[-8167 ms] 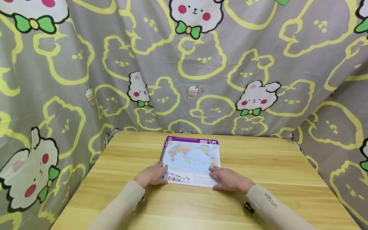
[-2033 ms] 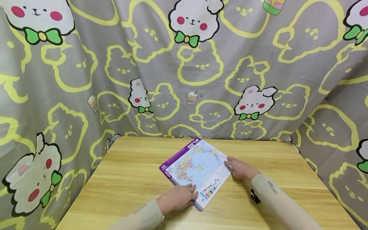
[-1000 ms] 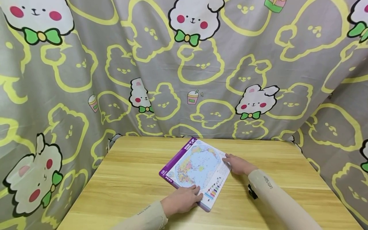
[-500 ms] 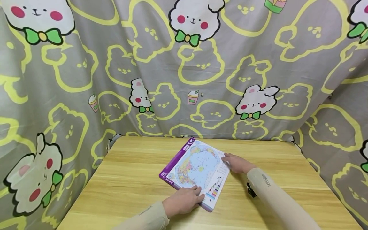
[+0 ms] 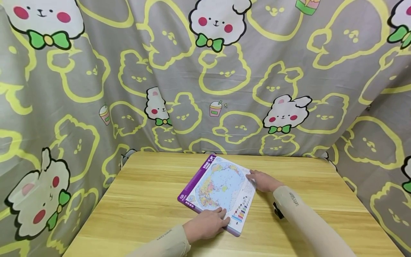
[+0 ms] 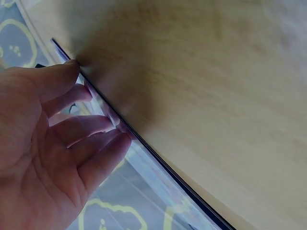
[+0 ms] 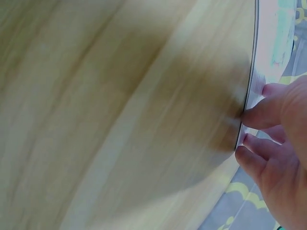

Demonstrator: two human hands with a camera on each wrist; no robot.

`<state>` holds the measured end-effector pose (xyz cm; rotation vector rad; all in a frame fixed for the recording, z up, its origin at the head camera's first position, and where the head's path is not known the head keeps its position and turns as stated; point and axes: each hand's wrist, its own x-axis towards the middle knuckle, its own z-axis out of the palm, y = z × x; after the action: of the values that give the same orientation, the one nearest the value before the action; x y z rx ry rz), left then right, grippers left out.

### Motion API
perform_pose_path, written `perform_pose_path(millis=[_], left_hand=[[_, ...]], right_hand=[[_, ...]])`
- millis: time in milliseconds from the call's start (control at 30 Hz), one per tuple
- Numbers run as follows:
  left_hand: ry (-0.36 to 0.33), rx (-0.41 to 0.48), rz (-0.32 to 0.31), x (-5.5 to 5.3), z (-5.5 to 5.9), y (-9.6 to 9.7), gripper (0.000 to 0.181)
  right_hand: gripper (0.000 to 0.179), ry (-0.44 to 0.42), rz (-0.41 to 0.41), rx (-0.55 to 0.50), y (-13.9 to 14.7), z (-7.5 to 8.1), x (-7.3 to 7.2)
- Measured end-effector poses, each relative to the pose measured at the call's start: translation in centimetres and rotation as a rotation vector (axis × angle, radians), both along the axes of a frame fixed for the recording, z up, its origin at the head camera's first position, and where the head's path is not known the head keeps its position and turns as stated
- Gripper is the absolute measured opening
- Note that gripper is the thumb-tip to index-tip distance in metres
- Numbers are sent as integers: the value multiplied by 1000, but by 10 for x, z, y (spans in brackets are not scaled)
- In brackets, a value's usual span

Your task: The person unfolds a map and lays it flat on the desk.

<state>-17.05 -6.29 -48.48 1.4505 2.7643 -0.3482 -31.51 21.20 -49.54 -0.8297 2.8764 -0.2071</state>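
A flat world map board with a purple border lies turned at an angle on the wooden table. My left hand holds its near left edge, with some fingertips over the printed face. In the left wrist view, the bent fingers and thumb of my left hand meet the board's side edge. My right hand holds the far right edge near a corner. The right wrist view shows the fingertips of my right hand along the dark-lined edge.
The light wooden table stretches out on both sides of the board. Behind it and at the sides hangs a grey curtain printed with yellow outlines and white rabbits.
Since the oldest frame, the map board has turned from straight to slanted, and my hands have shifted along its edges. Over the last second it has turned slightly further counterclockwise.
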Motion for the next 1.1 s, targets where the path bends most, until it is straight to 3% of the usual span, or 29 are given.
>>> perform_pose_path(millis=[333, 1100], left_hand=[[20, -9, -16, 3, 3, 7, 37], [21, -37, 7, 6, 3, 16, 39]], right_hand=[[42, -22, -38, -2, -3, 4, -1], [43, -19, -34, 16, -4, 1, -8]])
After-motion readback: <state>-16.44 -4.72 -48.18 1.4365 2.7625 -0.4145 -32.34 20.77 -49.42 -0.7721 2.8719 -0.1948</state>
